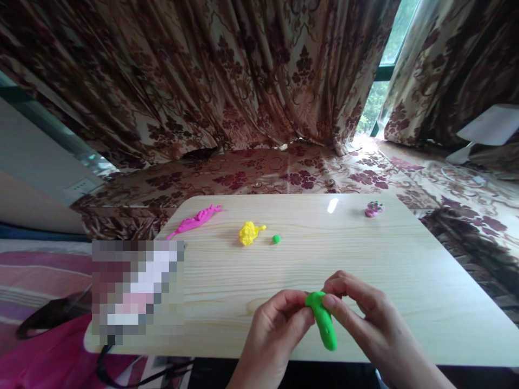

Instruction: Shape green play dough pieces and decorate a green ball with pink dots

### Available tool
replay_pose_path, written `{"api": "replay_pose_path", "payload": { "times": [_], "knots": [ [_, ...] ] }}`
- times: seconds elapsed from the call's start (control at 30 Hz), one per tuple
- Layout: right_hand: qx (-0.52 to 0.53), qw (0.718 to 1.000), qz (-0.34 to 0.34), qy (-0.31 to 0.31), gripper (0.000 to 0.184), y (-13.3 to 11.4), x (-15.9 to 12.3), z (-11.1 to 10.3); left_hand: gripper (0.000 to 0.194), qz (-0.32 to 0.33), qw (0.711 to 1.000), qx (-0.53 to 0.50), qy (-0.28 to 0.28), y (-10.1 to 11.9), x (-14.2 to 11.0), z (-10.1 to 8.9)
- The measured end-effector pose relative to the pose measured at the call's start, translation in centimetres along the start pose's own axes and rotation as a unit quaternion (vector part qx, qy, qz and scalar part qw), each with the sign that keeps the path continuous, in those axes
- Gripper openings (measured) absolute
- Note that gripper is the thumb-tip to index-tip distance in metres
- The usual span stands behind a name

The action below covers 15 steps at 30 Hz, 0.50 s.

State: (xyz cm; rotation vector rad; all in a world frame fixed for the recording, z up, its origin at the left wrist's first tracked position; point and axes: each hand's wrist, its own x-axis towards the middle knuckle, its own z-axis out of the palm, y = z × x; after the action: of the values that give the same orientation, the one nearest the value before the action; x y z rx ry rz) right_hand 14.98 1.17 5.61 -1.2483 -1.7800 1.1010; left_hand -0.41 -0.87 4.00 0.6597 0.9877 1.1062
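A bright green piece of modelling clay [325, 328], shaped like a thick rounded stalk with a wider top, is held between both hands over the table's near side. My left hand [275, 327] pinches the upper left of the clay between thumb and fingers. From the other side, my right hand [365, 313] grips the top right with its thumb in front and fingers behind. A small green ball [276, 239] lies further back on the table, beside a lumpy yellow clay piece [248, 233] with a short stem.
On the pale wooden table [405, 292], a long pink clay piece [198, 219] lies at the back left and a small pink-and-green item [374, 209] at the back right. A blurred-out object [141, 292] with a black cable is at the left edge. A white lamp [488, 127] stands beyond.
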Motion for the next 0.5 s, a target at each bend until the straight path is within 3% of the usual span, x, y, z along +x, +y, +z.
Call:
{"api": "replay_pose_path", "payload": {
  "times": [0.13, 0.33, 0.5],
  "knots": [
    [-0.003, 1.0, -0.023, -0.012, 0.015, 0.01, -0.09, 0.05, 0.023, -0.004, 1.0, 0.0, 0.01, 0.27, -0.21, 0.04],
    [-0.037, 0.994, -0.092, 0.037, 0.009, 0.56, -0.13, 0.28, 0.024, -0.014, 0.999, 0.023, 0.03, 0.16, -0.03, -0.1],
    [0.001, 0.999, -0.042, 0.033, 0.017, 0.22, -0.14, -0.09, 0.026, -0.037, 0.998, -0.037, 0.022, 0.18, 0.05, -0.08]
  ]
}}
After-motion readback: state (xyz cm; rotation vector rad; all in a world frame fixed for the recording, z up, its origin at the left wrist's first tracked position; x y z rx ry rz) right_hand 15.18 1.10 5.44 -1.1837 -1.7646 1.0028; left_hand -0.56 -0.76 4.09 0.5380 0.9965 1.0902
